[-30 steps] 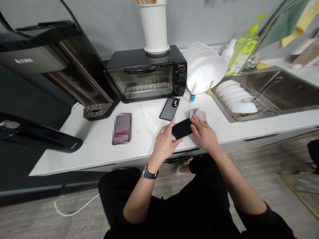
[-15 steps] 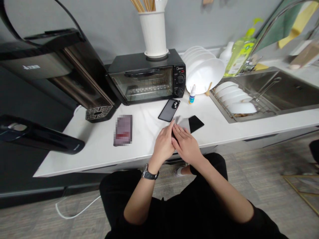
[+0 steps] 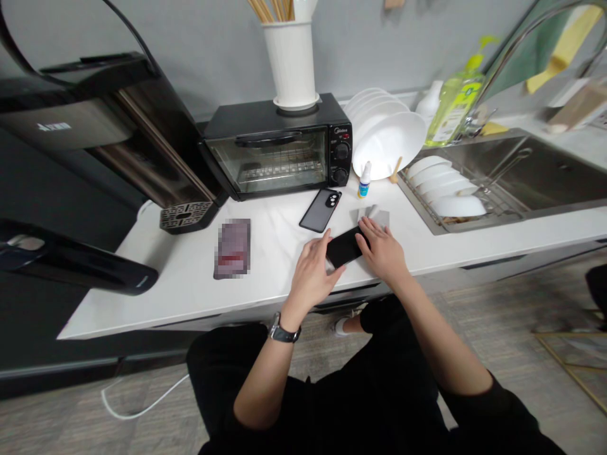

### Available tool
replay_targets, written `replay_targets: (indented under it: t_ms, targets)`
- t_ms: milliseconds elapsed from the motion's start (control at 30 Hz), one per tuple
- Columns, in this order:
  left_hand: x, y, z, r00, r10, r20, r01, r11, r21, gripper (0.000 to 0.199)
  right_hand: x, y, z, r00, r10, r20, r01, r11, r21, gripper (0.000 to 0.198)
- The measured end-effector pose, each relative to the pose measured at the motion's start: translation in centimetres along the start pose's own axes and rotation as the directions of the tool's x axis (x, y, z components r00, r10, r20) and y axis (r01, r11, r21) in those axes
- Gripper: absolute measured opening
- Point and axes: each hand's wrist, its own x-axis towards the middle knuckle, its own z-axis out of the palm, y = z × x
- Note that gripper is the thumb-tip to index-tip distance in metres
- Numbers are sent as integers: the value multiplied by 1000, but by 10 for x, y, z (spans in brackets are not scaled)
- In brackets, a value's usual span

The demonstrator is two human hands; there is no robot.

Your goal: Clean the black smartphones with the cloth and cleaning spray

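A black phone (image 3: pixel 345 248) lies on the white counter, screen up and slanted. My left hand (image 3: pixel 310 268) grips its left end, with the fingers along the far side and the thumb along the near edge. Over the phone's right end, my right hand (image 3: pixel 383 253) presses a thin grey cloth (image 3: pixel 380 218), whose bunched part shows beyond the fingertips. The fingers are close together. Behind the phone rests a phone case (image 3: pixel 320 212) with a black rim and camera cutouts. A small white and blue spray bottle (image 3: pixel 364 180) stands further back.
A flat blurred-out item (image 3: pixel 232 248) lies at left, near a dark drink machine (image 3: pixel 123 139). Behind are a toaster oven (image 3: pixel 279 158) with a white utensil holder (image 3: pixel 291 63) and white plates (image 3: pixel 391 145). To the right is a sink (image 3: pixel 535 189) with bowls (image 3: pixel 446 183).
My right hand has moved right along the phone with the grey cloth, away from my left hand. The phone's middle, covered before, now shows. My left thumb has spread along the near edge.
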Motion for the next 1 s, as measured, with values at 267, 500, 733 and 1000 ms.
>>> replay_targets:
  t_ms: [267,500,733,1000]
  targets:
    - [0,-1,1,1000,-21,-14,21,1000,-11,91,-6,-39,16,998,-59,-22,60,998,34,64]
    - [0,-4,1,1000,14,-12,-15,1000,-8,90,-33,-61,-3,949,-282,141,247,942,226,42]
    - [0,-3,1,1000,-14,-13,14,1000,20,90,-29,-17,-19,984,-140,108,110,964,242,28]
    - [1,-4,4,1000,9,-29,-8,999,40,89,8,-8,1,1000,-23,18,22,998,62,41]
